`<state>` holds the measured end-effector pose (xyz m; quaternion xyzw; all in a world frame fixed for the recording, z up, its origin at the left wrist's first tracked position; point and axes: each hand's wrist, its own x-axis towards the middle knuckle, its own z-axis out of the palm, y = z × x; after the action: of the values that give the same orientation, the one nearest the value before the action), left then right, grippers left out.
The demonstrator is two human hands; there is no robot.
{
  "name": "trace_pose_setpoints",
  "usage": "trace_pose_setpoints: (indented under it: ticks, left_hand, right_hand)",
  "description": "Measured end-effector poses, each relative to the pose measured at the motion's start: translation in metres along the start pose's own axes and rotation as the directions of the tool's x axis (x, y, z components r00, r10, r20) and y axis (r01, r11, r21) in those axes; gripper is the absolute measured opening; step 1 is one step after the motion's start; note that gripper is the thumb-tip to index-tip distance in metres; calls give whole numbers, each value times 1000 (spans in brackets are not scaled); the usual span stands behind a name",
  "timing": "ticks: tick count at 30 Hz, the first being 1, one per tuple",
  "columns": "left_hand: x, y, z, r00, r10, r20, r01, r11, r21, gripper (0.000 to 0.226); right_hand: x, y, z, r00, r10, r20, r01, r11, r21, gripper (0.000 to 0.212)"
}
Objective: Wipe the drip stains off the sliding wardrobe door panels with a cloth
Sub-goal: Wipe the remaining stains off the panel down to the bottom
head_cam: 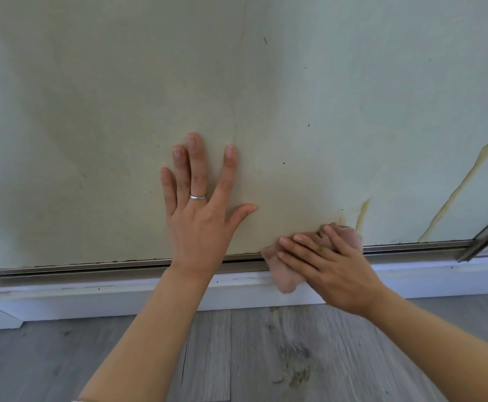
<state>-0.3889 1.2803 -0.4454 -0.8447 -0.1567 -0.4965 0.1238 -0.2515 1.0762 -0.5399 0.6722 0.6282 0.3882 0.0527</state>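
The pale green wardrobe door panel [121,111] fills the upper view. My left hand [200,210] lies flat on it with fingers spread, a ring on one finger. My right hand [326,268] presses a pinkish-brown cloth [287,278] against the panel's bottom edge and the metal track. A short yellowish drip stain [363,213] runs just right of the cloth. A long drip stain [466,181] slants down to the panel's lower right. A faint thin streak [234,123] runs above my left hand.
A metal bottom rail [92,266] runs under the panel, with a white plinth [121,297] below it. Grey wood-look floor [237,358] has brownish drip marks [295,364]. A second door's frame edge [486,236] shows at the far right.
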Motion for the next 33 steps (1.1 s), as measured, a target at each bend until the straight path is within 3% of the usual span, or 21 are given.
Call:
trace_pose_setpoints:
  ticks: [6,13,18,20,22,25,30,33]
  left_hand:
    - [-1,-2,2,1000,6,-11,-6,1000,1,81]
    - [-1,-3,2,1000,4,8,-4,1000,3,85]
    - [-2,-4,2,1000,17,7,-17,1000,7,76]
    - [-1,-3,3,1000,21,3,-21,1000,2,78]
    - [-2,-3,4,1000,21,5,-21,1000,0,82]
    - [-3,-3,4,1000,16,1,-16,1000,20,85]
    - [-3,-4,3,1000,21,3,-21,1000,22,84]
    - [-3,-3,2,1000,26,14,-26,999,19,86]
  right_hand:
    - [43,-38,6,997,16,-76,-12,999,52,57]
    - [-2,8,3,998,-41,-37,39,997,-63,67]
    - [52,14,-13,918,221,-329,-239,971,-16,57]
    - [40,10,-5,917,239,-318,-255,967,-11,61]
    - [7,1,10,959,186,-213,-197,980,-29,66]
    - [-24,6,12,991,99,-86,-104,993,-61,55]
    - [24,26,-11,908,292,-301,-298,954,27,61]
    - [10,14,0,921,278,-271,-283,959,22,71]
